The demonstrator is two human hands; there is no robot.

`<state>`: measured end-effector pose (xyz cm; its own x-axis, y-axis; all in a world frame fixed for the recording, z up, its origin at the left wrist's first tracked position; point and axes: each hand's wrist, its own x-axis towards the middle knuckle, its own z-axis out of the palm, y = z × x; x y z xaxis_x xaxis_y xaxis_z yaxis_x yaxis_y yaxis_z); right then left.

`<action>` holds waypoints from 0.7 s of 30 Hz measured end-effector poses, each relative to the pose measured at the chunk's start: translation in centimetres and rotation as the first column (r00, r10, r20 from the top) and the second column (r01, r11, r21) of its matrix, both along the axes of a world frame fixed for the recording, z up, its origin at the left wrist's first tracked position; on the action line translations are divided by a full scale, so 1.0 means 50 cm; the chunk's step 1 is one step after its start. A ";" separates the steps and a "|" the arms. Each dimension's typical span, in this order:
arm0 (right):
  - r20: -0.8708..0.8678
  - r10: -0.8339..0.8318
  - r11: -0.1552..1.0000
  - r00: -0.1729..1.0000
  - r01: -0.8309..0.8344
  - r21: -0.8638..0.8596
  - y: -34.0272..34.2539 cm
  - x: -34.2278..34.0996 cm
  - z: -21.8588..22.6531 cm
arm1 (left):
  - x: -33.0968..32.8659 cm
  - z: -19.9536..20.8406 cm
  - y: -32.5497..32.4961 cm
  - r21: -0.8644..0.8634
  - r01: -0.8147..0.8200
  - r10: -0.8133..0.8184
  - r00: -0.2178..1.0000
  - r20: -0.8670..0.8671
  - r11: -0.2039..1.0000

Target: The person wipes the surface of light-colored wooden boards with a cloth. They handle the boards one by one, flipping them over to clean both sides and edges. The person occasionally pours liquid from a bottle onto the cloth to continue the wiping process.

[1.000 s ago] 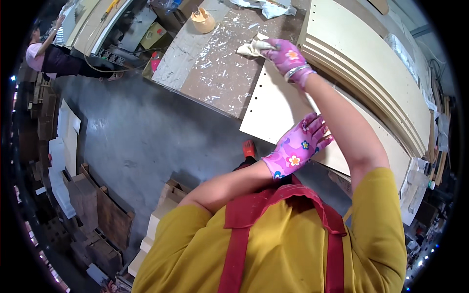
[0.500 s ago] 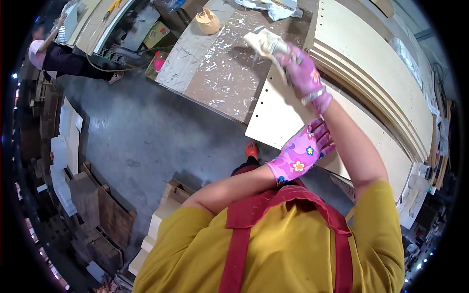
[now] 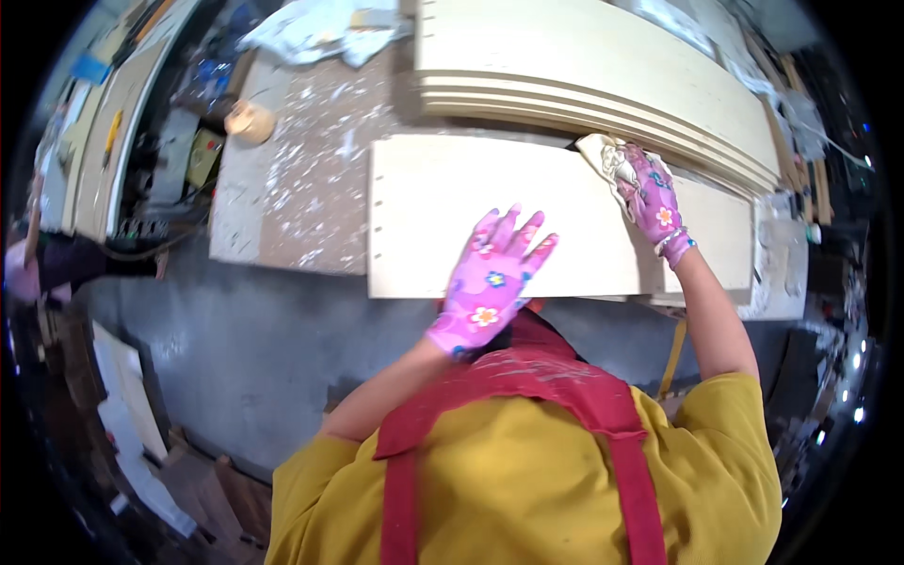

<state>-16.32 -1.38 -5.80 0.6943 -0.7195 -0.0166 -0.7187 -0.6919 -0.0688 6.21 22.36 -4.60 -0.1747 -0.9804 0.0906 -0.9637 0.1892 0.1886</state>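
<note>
A pale wooden board (image 3: 424, 217) with a row of small dark holes near its left end lies flat in front of me. My left hand (image 3: 490, 278), in a pink flowered glove, rests on the board's near edge with fingers spread. Toward the board's far right side, my right hand (image 3: 652, 193), in a matching glove, is closed around a crumpled cream rag (image 3: 612, 165). The rag is down on the board, and part of it is hidden by the fingers.
Behind the board stands a stack of similar boards (image 3: 584, 42). The worktable (image 3: 311, 179) is spattered white; a small orange tub (image 3: 250, 121) and white plastic sheeting (image 3: 325, 30) sit on it. At the far left is another person (image 3: 61, 268) beside a bench.
My view has turned to the right. The right hand has brought the rag from above the table's far side onto the board's right part. My left hand has spread on the near edge.
</note>
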 end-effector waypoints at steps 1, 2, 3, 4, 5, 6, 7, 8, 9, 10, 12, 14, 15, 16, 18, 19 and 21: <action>0.002 -0.023 0.997 1.000 0.023 -0.074 -0.001 -0.035 -0.016 | -0.002 0.007 0.000 0.020 -0.004 0.004 1.000 -0.011 1.000; -0.001 -0.051 0.988 0.999 0.050 -0.149 -0.002 -0.053 -0.021 | -0.005 0.013 -0.001 0.039 -0.001 0.002 1.000 -0.025 0.999; -0.160 -0.050 0.994 0.986 0.032 -0.109 0.006 -0.016 -0.002 | -0.010 0.015 -0.004 0.061 0.002 0.001 0.999 -0.037 0.998; 0.061 -0.061 0.997 0.996 0.058 0.054 0.035 0.027 0.009 | -0.015 0.016 -0.006 0.089 -0.006 0.010 0.999 -0.044 0.996; 0.172 0.087 0.992 0.981 -0.070 -0.103 0.060 0.057 -0.019 | -0.020 0.024 -0.013 0.102 0.013 -0.010 0.999 -0.032 0.995; 0.290 0.074 0.995 0.954 -0.051 -0.085 0.093 0.102 -0.017 | -0.025 0.028 -0.019 0.122 0.014 -0.012 1.000 -0.014 0.992; 0.306 0.093 0.991 0.948 -0.058 -0.124 0.104 0.119 -0.008 | -0.033 0.035 -0.024 0.122 0.011 -0.006 0.999 -0.040 0.992; 0.324 0.121 0.985 0.938 -0.073 -0.156 0.102 0.115 -0.006 | -0.040 0.039 -0.027 0.130 -0.003 0.011 0.998 -0.061 0.992; 0.303 0.087 0.990 0.949 -0.048 -0.134 0.087 0.080 -0.008 | -0.044 0.041 -0.027 0.142 -0.019 0.030 0.996 -0.080 0.990; 0.284 0.062 0.993 0.957 -0.032 -0.109 0.064 0.036 -0.010 | -0.044 0.034 -0.024 0.121 -0.007 0.016 0.997 -0.074 0.993; 0.210 -0.016 0.979 0.978 0.059 -0.197 -0.009 -0.099 -0.034 | -0.046 0.017 -0.024 0.075 0.009 -0.005 0.998 -0.061 0.997; 0.160 -0.195 0.942 0.968 0.230 -0.244 -0.080 -0.265 -0.024 | -0.058 0.025 -0.024 0.149 -0.021 0.019 1.000 0.009 0.989; 0.187 -0.332 0.906 0.925 0.367 -0.212 -0.116 -0.344 -0.013 | -0.062 0.028 -0.024 0.160 -0.026 0.023 0.999 0.025 0.987; 0.068 -0.367 0.885 0.928 0.371 -0.283 -0.140 -0.408 0.004 | -0.066 0.034 -0.027 0.170 -0.032 0.025 0.999 0.044 0.985; 0.091 -0.364 0.878 0.927 0.374 -0.300 -0.178 -0.483 -0.029 | -0.070 0.036 -0.035 0.203 -0.035 0.015 0.995 0.097 0.979; 0.097 -0.291 0.903 0.952 0.307 -0.300 -0.179 -0.465 -0.037 | -0.074 0.034 -0.038 0.206 -0.044 0.019 0.993 0.119 0.978; 0.161 -0.160 0.934 0.974 0.202 -0.295 -0.128 -0.365 -0.042 | -0.075 0.024 -0.038 0.200 -0.045 0.013 0.987 0.158 0.979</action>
<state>-34.58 -7.79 -7.92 0.5326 -0.7882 0.3083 -0.8326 -0.5534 0.0235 2.44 20.46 -3.38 -0.1418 -0.9805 -0.1361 -0.9887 0.1336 0.0680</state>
